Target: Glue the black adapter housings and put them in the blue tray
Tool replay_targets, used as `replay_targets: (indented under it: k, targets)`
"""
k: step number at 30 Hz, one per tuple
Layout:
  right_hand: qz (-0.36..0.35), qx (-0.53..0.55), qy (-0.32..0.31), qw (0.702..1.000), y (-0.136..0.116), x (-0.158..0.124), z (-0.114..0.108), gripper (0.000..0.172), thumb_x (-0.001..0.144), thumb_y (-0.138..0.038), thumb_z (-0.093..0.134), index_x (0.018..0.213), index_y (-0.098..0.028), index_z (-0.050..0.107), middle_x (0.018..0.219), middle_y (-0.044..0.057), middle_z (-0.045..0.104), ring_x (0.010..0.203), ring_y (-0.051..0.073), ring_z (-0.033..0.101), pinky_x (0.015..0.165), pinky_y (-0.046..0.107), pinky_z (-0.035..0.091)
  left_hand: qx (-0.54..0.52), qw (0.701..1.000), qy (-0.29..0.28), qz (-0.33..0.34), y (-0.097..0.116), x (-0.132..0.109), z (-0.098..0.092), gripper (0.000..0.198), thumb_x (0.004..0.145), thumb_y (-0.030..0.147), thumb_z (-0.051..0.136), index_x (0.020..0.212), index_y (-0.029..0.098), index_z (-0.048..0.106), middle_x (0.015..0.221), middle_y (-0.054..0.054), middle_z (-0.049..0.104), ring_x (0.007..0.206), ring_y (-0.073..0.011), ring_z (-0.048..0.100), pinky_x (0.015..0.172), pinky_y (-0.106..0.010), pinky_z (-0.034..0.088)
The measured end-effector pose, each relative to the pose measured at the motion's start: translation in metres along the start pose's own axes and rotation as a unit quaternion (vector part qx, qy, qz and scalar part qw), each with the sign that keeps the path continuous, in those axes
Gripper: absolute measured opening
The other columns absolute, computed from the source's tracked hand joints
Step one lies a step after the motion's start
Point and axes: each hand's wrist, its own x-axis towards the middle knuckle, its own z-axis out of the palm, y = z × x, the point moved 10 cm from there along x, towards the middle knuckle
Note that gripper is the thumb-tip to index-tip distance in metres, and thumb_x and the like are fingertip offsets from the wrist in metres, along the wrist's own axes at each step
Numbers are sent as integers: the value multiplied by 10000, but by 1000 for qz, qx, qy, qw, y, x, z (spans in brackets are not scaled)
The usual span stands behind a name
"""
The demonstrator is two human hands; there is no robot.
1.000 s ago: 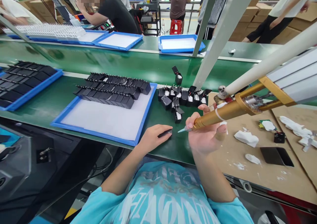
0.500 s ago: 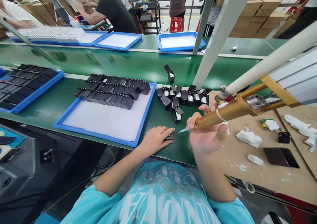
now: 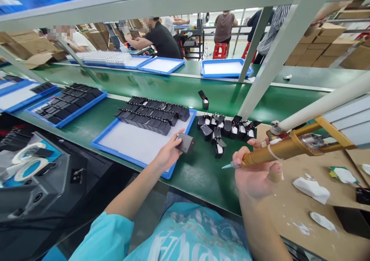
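My left hand (image 3: 166, 156) grips a small black charger housing (image 3: 185, 143) and holds it lifted over the front right corner of a blue tray (image 3: 133, 160). Two rows of black housings (image 3: 153, 114) lie at the back of that tray. My right hand (image 3: 254, 174) is wrapped round a gold glue dispenser gun (image 3: 277, 151), its pale tip pointing left toward the housing, a short gap away. A cluster of open black housings (image 3: 227, 128) sits on the green bench just beyond the gun's tip.
A single open housing (image 3: 204, 99) stands on the green conveyor (image 3: 173, 86). Another blue tray of black parts (image 3: 68, 103) lies at left. Cardboard sheet (image 3: 312, 214) with white glue blobs is at right. A slanted grey frame post (image 3: 274, 57) crosses ahead. Other people work behind the far blue trays (image 3: 222, 67).
My left hand lifted the black housing off the green bench and carried it up over the tray's corner. The head tilted up, so everything shifted lower. The right hand kept the gun.
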Motion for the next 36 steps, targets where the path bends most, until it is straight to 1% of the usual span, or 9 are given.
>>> replay_targets:
  k: [3, 8, 12, 16, 19, 23, 27, 32, 36]
  targets:
    - [10, -2, 10, 1000, 2, -1, -2, 352, 765, -536, 517, 1035, -318, 574, 1003, 0, 583, 486, 126, 541, 445, 316, 365, 335, 931, 72, 124, 34, 22, -22, 548, 866, 437, 567, 1369, 250, 456, 1003, -65, 647, 1008, -238, 588, 865, -365, 447]
    - [15, -6, 16, 1000, 4, -3, -6, 277, 777, -514, 462, 942, -331, 588, 1037, -1, 569, 492, 132, 512, 469, 339, 326, 727, 641, 124, 211, 58, 68, -19, 403, 890, 400, 545, 1223, 179, 596, 997, -155, 662, 1088, -337, 509, 927, -479, 348]
    - [23, -27, 27, 999, 6, -4, -11, 350, 765, -530, 440, 1035, -352, 574, 1034, 8, 551, 497, 131, 501, 466, 339, 317, 785, 571, 118, 208, 59, 88, -20, 401, 904, 354, 506, 1227, 128, 577, 1114, -206, 610, 1133, -361, 471, 910, -474, 328]
    - [23, -40, 32, 998, 8, -4, -15, 389, 756, -556, 434, 1053, -344, 570, 1054, 24, 552, 497, 130, 491, 464, 350, 336, 773, 569, 168, 224, 86, 100, -17, 531, 872, 409, 557, 1318, 130, 483, 1287, -216, 517, 1190, -380, 425, 941, -465, 319]
    - [19, -34, 31, 999, 8, -4, -16, 367, 752, -553, 443, 1018, -340, 579, 1075, 28, 543, 506, 127, 488, 463, 358, 352, 760, 602, 165, 179, 104, 142, -5, 628, 896, 484, 515, 1387, 115, 389, 1269, -221, 551, 1231, -374, 427, 981, -449, 311]
    - [15, -50, 31, 998, 9, -4, -17, 364, 745, -564, 421, 982, -346, 590, 1101, 26, 531, 504, 127, 485, 451, 360, 358, 749, 649, 123, 40, 97, 221, 15, 805, 865, 473, 589, 1455, 47, 247, 1190, -264, 615, 1193, -375, 526, 978, -431, 345]
    - [1, -61, 26, 998, 8, -2, -17, 361, 742, -559, 413, 974, -344, 587, 1104, 32, 526, 503, 126, 481, 450, 359, 357, 727, 678, 111, -20, 82, 261, 29, 827, 831, 322, 650, 1450, 7, 202, 1161, -313, 622, 1088, -354, 620, 861, -384, 436]
    - [4, -66, 29, 997, 6, -2, -19, 384, 742, -547, 435, 1036, -341, 572, 1061, 35, 532, 506, 125, 480, 464, 353, 357, 705, 703, 99, 0, 90, 247, 32, 726, 804, 177, 620, 1416, 34, 255, 1186, -309, 607, 1117, -356, 609, 863, -391, 460]
    - [2, -50, 18, 999, 3, -3, -13, 358, 743, -521, 467, 1016, -323, 586, 1067, 26, 540, 513, 123, 510, 476, 349, 370, 681, 727, 63, 62, 106, 190, 30, 708, 774, 201, 659, 1390, 125, 320, 1192, -207, 641, 1091, -310, 629, 921, -395, 466]
